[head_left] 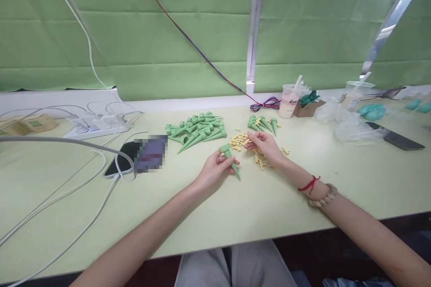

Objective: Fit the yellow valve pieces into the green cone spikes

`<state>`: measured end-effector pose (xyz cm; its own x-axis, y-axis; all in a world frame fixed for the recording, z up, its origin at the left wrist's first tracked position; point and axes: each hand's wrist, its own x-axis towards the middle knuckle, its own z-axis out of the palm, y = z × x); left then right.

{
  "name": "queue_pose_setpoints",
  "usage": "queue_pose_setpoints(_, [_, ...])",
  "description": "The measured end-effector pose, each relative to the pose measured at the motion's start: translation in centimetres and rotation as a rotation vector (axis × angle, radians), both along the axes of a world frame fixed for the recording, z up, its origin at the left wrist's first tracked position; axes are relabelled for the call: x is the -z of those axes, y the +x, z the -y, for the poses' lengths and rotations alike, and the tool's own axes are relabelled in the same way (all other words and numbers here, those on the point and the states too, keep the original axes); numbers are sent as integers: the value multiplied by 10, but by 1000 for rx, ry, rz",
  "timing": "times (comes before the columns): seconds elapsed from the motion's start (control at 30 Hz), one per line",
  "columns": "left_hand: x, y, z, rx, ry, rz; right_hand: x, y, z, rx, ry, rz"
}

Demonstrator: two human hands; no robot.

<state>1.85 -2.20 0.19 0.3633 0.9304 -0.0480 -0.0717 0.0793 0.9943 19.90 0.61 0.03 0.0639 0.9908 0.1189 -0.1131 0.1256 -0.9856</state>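
From my distant place I look down through the head camera at two bare hands over the pale worktop [256, 219]. The left hand [215, 168] has its grip clamped on one green spike [228, 153], with the thumb across its shaft. The spike is tilted: its wide head is at the upper left, and its pointed tip goes down toward the right. The right hand [264, 144] is just beside it, over the scattered yellow pieces [238, 141]. Its thumb and fingers are near together, and one yellow piece appears at the fingertips; I cannot tell if the grip is closed on this piece or only above it. Other yellow pieces lie on both sides of this hand.

Behind the left hand I see a pile of green spikes [197, 136], lying one over another. A smaller group of green spikes [253, 123] lies behind the right hand. Farther back there are a coil of wire [266, 104], a cup with a straw [288, 102] and a cardboard box [308, 109]. At the left, well apart from the hands, lies a dark phone [125, 153] with a white cable.
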Motion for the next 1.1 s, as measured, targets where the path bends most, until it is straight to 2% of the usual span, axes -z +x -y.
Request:
queue_pose_setpoints(0.27, [1,0,1,-42,18,24,3,6,-5,59,-68,-67])
queue_pose_setpoints(0.5, [4,-2,-3,-68,22,18,5,8,-2,-19,-54,-16])
queue_pose_setpoints(0.77, [5,-2,-1,-57,107,28,4,4,-1,-44,-21,79])
queue_pose_setpoints(1.1, [-1,-1,6,-83,189,3,-1,-9,13,-181,52,161])
